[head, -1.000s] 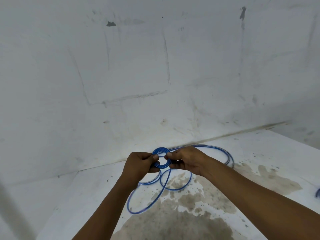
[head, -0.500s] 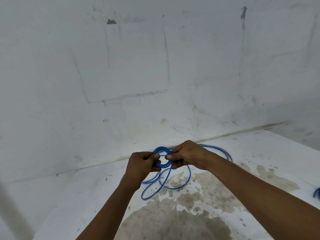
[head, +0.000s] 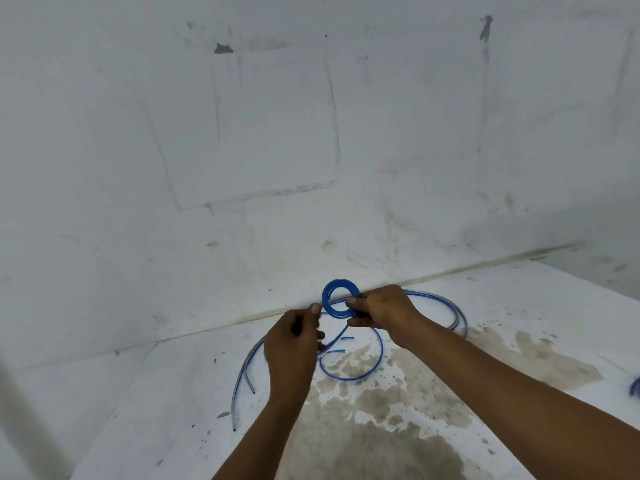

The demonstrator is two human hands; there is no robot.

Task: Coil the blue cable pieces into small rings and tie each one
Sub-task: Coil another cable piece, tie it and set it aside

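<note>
Right now I have the small blue ring [head: 341, 298] of coiled cable up off the surface, held upright and facing me, so I look straight through its opening. My right hand [head: 382, 308] pinches the ring on its right rim, thumb and fingers clamped over the stacked turns. My left hand [head: 294, 344] sits lower and to the left, just beside the ring's lower left edge; its fingers are curled and the free tail [head: 334, 342] of the cable seems to run into them, though I can't quite see the contact behind the knuckles.

What matters for the tie is the tail's line. It drops from the bottom of the ring down and to the left, toward my left hand, so the left is the nearer hand for feeding it. The ring's opening faces near-to-far, which means, as I judge it, the tail has to pass through from my side to the far side and wrap round the bundle next to my right thumb.

More loose cable [head: 363, 370] hangs and lies in loops on the stained white surface [head: 519, 306] below and right of my hands, and two other pieces [head: 242, 372] lie to the left with their cut ends toward me. I would guess the loops could drag as I wrap.
</note>
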